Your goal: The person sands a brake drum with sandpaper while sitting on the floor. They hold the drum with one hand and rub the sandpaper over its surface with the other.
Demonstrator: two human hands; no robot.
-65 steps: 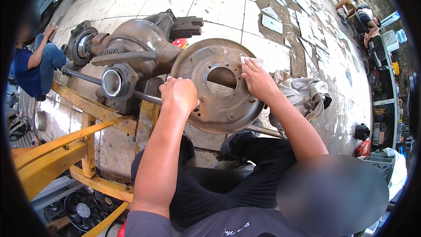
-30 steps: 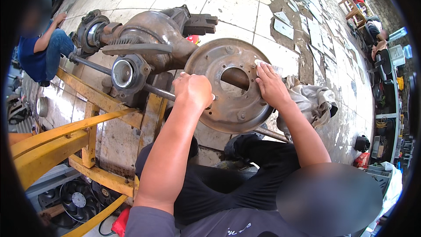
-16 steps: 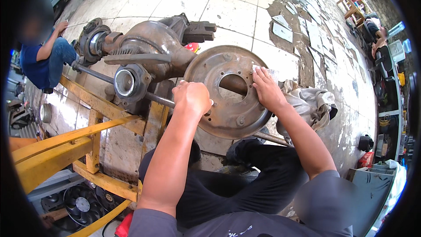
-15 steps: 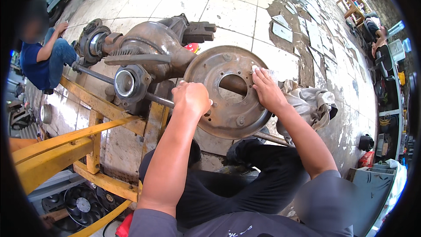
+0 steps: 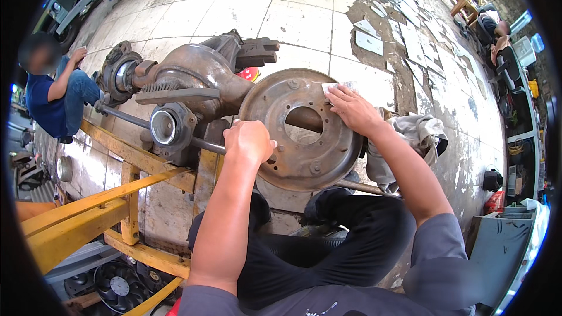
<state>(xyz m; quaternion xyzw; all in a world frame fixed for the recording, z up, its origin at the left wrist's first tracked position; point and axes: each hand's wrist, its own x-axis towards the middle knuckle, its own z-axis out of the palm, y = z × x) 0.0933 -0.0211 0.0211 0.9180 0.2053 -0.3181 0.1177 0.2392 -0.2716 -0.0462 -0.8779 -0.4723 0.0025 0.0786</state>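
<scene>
I think the left hand [image 5: 248, 142], curled at the left edge of the rusty disc [image 5: 295, 157] beside the axle housing [image 5: 190, 65], should steady it, while the right hand [image 5: 356, 110], fingers flat, presses the pale sheet [image 5: 349, 85] evenly at upper right.

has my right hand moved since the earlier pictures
Yes, slightly: judged against the round metal plate, the right hand has shifted upward in the view, toward the plate's far edge.
</scene>
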